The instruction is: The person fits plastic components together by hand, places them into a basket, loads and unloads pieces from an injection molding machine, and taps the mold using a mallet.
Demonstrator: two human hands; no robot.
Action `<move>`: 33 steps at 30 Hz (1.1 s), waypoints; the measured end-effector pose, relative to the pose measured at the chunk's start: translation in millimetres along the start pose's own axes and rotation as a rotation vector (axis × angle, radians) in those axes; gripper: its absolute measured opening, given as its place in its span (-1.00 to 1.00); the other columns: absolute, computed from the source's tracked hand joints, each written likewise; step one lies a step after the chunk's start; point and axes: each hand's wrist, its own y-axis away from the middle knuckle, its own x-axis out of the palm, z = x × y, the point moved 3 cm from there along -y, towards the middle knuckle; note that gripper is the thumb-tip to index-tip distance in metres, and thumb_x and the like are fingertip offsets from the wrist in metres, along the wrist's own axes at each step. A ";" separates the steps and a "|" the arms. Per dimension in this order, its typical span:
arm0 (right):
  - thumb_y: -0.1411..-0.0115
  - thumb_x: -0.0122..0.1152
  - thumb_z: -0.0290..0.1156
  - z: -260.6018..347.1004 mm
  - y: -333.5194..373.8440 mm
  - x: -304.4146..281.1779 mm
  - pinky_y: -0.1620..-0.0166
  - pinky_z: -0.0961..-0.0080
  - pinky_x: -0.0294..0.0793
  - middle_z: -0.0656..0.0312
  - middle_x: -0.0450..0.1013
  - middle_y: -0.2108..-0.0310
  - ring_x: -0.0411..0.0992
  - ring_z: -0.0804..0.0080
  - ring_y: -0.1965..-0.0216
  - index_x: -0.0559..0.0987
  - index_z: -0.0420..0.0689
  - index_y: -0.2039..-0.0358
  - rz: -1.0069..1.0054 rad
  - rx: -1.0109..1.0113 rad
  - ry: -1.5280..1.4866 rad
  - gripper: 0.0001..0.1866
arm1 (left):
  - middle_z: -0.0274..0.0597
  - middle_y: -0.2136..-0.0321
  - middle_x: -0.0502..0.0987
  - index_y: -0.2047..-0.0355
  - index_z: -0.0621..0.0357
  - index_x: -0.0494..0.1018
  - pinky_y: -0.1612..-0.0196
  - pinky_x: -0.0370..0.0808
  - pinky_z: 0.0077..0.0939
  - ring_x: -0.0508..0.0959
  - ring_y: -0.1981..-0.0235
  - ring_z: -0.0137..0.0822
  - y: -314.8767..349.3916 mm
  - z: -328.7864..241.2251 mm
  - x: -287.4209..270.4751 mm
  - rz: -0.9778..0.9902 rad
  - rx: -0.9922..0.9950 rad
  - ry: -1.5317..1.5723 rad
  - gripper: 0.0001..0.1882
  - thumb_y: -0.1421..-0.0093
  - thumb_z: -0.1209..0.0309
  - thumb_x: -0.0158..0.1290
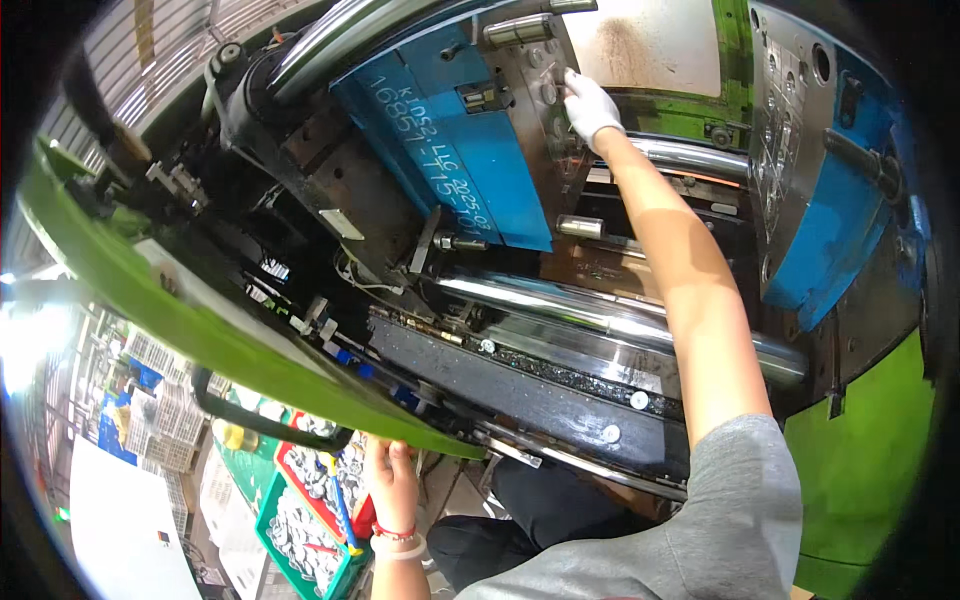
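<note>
My right hand, in a white glove, reaches into the machine against the steel face of a blue mold half. Its fingers are drawn together at the round cavities; whatever they pinch is too small to make out. My bare left hand, with a red band at the wrist, is closed at the lower edge of the curved green machine door. Close to it is the door's black handle. Facing the first mold half across the gap, another blue mold half stands at the right.
Shiny tie bars cross the machine between the mold halves. Below my left hand, a red tray and a green tray hold many small grey parts, with a blue-and-yellow tool over them. Stacked crates stand farther left.
</note>
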 end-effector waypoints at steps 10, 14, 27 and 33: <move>-0.10 0.16 -0.40 211.6 248.0 -82.4 0.06 0.39 0.35 0.09 0.38 0.11 0.36 0.26 0.09 0.49 -0.16 0.25 0.509 -0.803 -0.474 -0.80 | -0.37 0.77 0.26 -0.03 0.20 0.16 0.74 0.10 -0.79 0.15 0.83 -0.60 26.6 -76.0 7.8 0.426 -0.209 0.979 -0.26 -0.17 -0.23 -0.29; 0.06 0.26 -0.44 251.8 343.4 -91.2 0.00 0.27 0.30 0.03 0.35 0.09 0.31 0.03 0.05 0.51 -0.12 0.29 0.965 -0.857 -0.558 -0.73 | -0.30 0.73 0.28 -0.13 0.21 0.04 0.79 0.13 -0.72 0.21 0.83 -0.56 19.0 -102.5 8.1 0.559 -0.148 1.122 -0.17 -0.14 -0.28 -0.36; 0.25 0.25 -0.54 261.8 364.8 -89.1 0.06 0.24 0.33 0.21 0.40 0.24 0.37 0.21 0.20 0.49 -0.10 0.29 0.660 -1.151 -0.616 -0.61 | -0.24 0.46 0.40 0.10 0.23 0.32 0.79 0.13 -0.78 0.19 0.80 -0.63 48.3 -85.5 -16.5 0.350 -0.402 1.377 -0.63 -0.30 0.17 -0.16; -0.05 0.27 -0.21 236.9 371.2 -71.1 -0.02 0.45 0.30 0.12 0.37 0.10 0.35 0.36 0.06 0.42 -0.26 0.10 1.201 -0.395 -0.869 -0.51 | -0.37 0.76 0.26 0.37 0.17 0.33 0.79 0.12 -0.73 0.13 0.85 -0.60 42.5 -101.5 -18.0 0.311 -0.493 1.318 -0.72 -0.30 0.21 -0.17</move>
